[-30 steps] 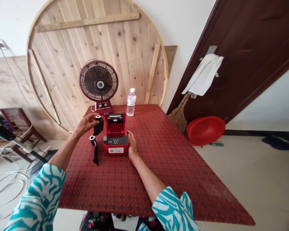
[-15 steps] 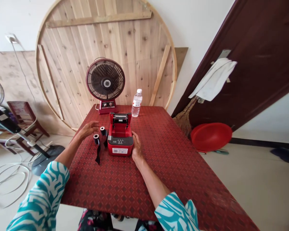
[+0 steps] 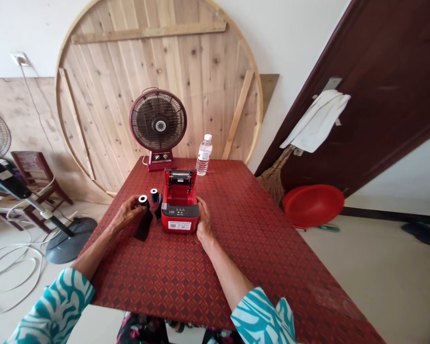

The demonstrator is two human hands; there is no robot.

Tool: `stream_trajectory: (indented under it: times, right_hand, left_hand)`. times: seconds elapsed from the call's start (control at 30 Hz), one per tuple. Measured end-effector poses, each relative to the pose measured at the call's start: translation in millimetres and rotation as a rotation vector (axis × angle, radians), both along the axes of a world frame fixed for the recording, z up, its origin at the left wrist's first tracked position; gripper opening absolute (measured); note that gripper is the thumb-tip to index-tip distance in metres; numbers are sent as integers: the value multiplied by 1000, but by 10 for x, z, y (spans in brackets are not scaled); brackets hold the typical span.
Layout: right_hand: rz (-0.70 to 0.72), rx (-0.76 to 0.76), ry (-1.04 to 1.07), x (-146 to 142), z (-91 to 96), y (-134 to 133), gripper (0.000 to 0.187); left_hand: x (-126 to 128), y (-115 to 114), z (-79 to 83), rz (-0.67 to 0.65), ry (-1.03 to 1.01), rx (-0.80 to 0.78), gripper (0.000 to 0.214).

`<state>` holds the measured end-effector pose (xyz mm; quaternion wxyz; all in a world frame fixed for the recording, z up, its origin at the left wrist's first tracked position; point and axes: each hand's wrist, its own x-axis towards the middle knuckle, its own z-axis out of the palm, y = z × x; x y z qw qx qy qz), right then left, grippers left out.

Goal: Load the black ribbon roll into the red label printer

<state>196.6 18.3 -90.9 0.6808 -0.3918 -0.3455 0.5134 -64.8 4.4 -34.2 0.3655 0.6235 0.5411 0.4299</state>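
**Two black rolls and a red printer, hands at either side**

Left hand (image 3: 128, 213): closed around a black roll (image 3: 142, 199) with a white core. It grips the roll from the outer side and keeps it upright just above the table (image 3: 236, 248). A loose tail (image 3: 143, 228) of the same black strip runs down from the roll and ends on the cloth.

Second roll (image 3: 154, 192): upright, just beside the held roll and close against the left wall of the printer (image 3: 180, 210). No hand is on it.

Right hand (image 3: 203, 221): lies along the printer's right side with fingers loosely extended. It touches the casing but is not wrapped round it.

Printer: small and red, with its lid tipped back and the bay open. It sits mid-table between the two hands.

Further out: a red desk fan (image 3: 158, 125) and a water bottle (image 3: 204, 155) at the far edge. A round wooden board (image 3: 215, 71) leans on the wall. A dark door (image 3: 380, 86) has a white cloth (image 3: 317, 122) hung on it, with a broom (image 3: 272, 179) and a red basin (image 3: 313, 204) on the floor. The base of a standing fan (image 3: 69, 239) is at the left.

Risks, as judged:
- The trailing tail may crease or drag on the cloth, since it hangs slack.
- The held roll could knock the second one over, as they stand so near.
- The printer may slide, because only a flat palm steadies it.
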Motion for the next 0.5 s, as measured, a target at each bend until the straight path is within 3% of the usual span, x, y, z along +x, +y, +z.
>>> stream_trajectory:
  times: [0.1,0.23,0.33,0.5]
  right_hand:
    - [-8,15,-19,5,-20,16,46]
    - [-31,41,-54,6,-51,45,44]
    - [-36,63,-65,9,-77,58,42]
    - [-15,100,-64,16,-116,90,42]
  left_hand:
    - [184,56,386,-44,178,139,46]
    - [638,213,804,-288,470,285,39]
    - [948,337,904,-343,754,256,41]
    - [1239,501,855,-369,1211,119,38]
